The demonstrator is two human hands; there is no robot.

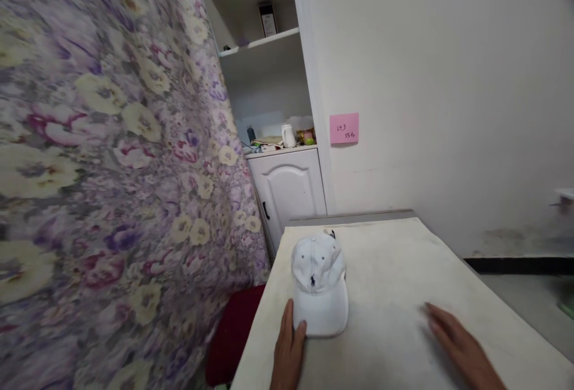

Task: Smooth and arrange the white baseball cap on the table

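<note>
A white baseball cap [317, 285] with a small dark emblem on its front lies on the table, brim toward me. My left hand [288, 348] is at the brim's near left corner, fingers stretched along the left edge and thumb apart by the front edge. It seems to touch the brim without closing on it. Well to the right of the cap, my right hand [457, 342] is over the table, slightly blurred, fingers extended and holding nothing.
A pale cloth covers the table [394, 270]. Left of it are a dark red seat [235, 330] and a floral curtain [125, 168]. Behind stands a white cabinet [293, 189] with a white jug [287, 136] and clutter. A pink note [344, 128] is on the wall.
</note>
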